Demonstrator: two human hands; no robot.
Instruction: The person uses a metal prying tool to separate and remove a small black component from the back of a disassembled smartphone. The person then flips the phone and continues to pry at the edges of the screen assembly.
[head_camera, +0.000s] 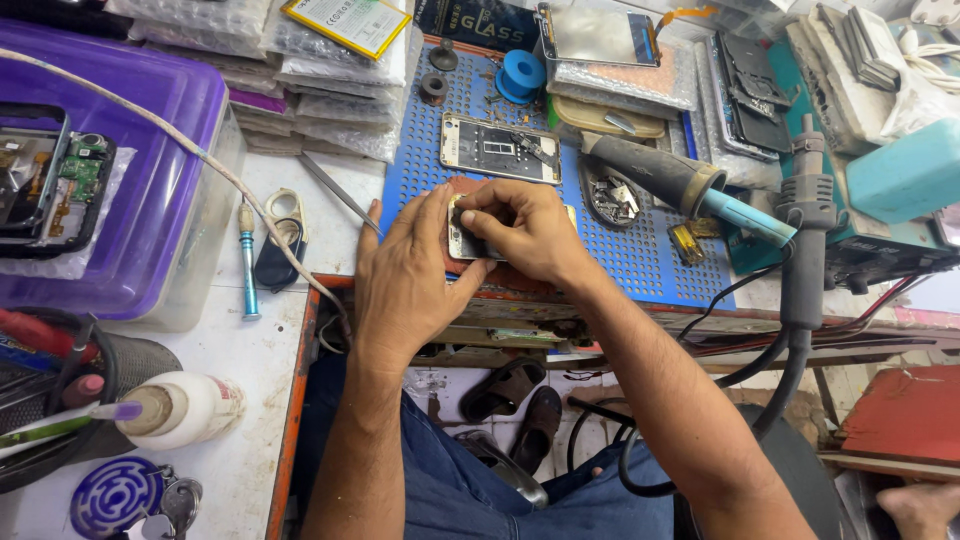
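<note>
- Broadly, the worktop (250, 350) fills the upper two thirds of the frame, white at the left and covered at centre by a blue perforated mat (640, 250).
- At the far left sits a purple plastic box (150, 190), with an opened phone body (50, 180) lying on its lid.
- Right of centre, a hot-air handle (805, 230) stands upright, and a soldering iron (680, 185) lies slanted, tip toward the lower right.
- At the frame's centre both hands are clamped on a small phone (462, 240) lying flat on the mat's near edge; its long axis seems to run left to right, though most of it is covered.
- The left hand (405, 275) steadies its left end with fingers spread.
- The right hand (525, 230) presses down on it from above, fingers curled.
- Just above, a second phone frame (500, 148) lies flat, long axis left to right.
- A blue spool (521, 73) stands near the upper edge.
</note>
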